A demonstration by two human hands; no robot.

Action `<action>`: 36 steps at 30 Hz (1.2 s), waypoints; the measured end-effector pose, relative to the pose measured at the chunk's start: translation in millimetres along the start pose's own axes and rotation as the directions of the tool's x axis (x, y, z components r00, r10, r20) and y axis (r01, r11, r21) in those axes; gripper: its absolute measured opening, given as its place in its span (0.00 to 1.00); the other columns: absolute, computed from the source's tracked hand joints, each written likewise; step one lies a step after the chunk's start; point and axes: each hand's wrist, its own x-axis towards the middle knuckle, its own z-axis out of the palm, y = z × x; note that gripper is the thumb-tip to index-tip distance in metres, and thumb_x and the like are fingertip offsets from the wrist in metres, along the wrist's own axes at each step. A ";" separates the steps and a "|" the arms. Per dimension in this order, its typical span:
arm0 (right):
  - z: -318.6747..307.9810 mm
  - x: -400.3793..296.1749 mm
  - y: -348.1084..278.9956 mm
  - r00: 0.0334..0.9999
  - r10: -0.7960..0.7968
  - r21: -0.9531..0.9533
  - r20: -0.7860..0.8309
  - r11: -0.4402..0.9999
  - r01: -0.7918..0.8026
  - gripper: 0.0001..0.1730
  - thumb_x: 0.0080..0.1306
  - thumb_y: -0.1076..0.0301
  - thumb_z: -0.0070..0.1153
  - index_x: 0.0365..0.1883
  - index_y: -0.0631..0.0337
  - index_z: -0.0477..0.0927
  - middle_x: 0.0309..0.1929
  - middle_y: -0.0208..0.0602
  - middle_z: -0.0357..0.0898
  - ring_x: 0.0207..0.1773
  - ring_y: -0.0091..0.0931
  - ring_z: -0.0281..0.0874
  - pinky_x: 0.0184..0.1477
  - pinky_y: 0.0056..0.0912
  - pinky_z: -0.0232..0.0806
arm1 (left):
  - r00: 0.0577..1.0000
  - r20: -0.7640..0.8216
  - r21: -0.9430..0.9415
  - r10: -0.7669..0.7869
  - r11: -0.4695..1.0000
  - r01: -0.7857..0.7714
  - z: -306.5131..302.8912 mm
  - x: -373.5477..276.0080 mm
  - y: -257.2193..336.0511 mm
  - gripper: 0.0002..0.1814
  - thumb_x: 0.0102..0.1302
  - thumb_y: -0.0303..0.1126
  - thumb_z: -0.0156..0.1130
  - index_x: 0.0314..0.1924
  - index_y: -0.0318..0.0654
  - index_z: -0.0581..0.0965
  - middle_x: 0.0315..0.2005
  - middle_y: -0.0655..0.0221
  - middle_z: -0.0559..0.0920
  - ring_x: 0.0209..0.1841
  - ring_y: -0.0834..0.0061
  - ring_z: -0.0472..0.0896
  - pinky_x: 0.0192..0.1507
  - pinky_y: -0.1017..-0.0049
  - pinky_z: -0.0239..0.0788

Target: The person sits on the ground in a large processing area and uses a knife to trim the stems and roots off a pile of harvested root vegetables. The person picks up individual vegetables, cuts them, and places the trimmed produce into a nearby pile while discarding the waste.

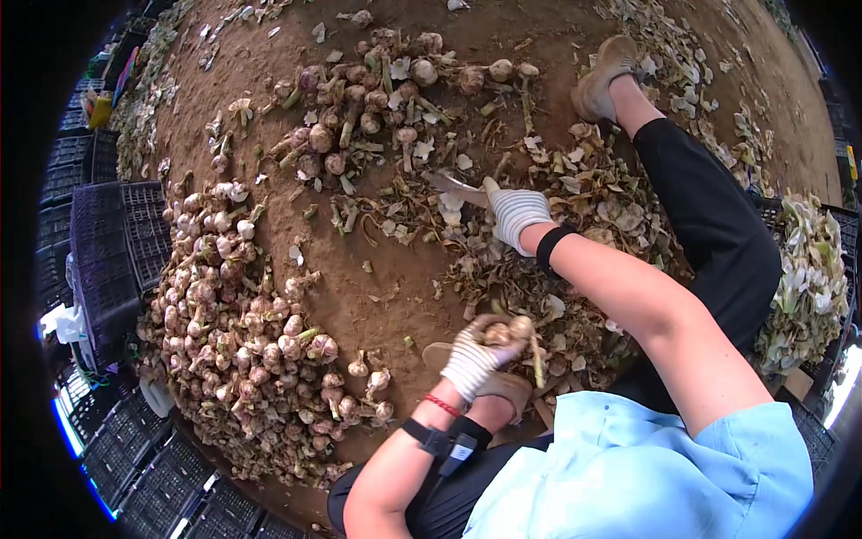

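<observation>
My right hand (518, 214), in a striped glove, grips the handle of a knife (465, 191) whose blade points left over garlic scraps. Lower down, my gloved left hand (479, 354) is closed around garlic bulbs (508, 331), and one stem hangs down to the right. The exact number of bulbs in it is hidden by the fingers. Beyond the blade lies a loose heap of garlic bulbs with stems (353, 101). A larger pile of garlic bulbs (236, 337) spreads over the ground to my left.
Dry leaves and cut stems (592, 209) cover the ground between my legs. Black plastic crates (128, 445) line the left side. A crate heaped with pale garlic skins (805, 283) stands at the right. My shoe (606, 77) rests beyond the scraps.
</observation>
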 end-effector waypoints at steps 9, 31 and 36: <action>-18.2 -7.5 23.3 0.995 -0.070 0.344 0.077 0.938 0.039 0.36 0.54 0.63 0.64 0.59 0.63 0.65 0.35 0.49 0.79 0.38 0.39 0.79 0.37 0.41 0.71 | 0.987 -0.142 0.225 0.078 0.973 -0.045 9.8 16.7 3.8 0.29 0.49 0.32 0.77 0.50 0.35 0.73 0.37 0.68 0.81 0.35 0.78 0.79 0.38 0.78 0.75; -11.0 6.4 21.6 0.995 -0.077 0.576 0.060 0.817 0.028 0.41 0.55 0.61 0.60 0.66 0.63 0.62 0.48 0.54 0.79 0.48 0.41 0.79 0.48 0.38 0.71 | 0.855 -0.476 -0.126 0.206 0.946 -0.298 -11.8 103.6 103.7 0.10 0.55 0.37 0.72 0.32 0.45 0.79 0.18 0.78 0.75 0.11 0.85 0.60 0.13 0.81 0.48; 8.9 23.0 30.5 0.957 -0.257 0.840 0.132 0.542 0.029 0.46 0.50 0.65 0.66 0.66 0.68 0.61 0.53 0.48 0.77 0.53 0.33 0.75 0.52 0.31 0.68 | 0.828 -0.550 0.030 0.112 0.993 -0.114 -18.3 135.0 96.3 0.23 0.49 0.46 0.75 0.38 0.38 0.78 0.23 0.72 0.77 0.18 0.77 0.69 0.19 0.75 0.60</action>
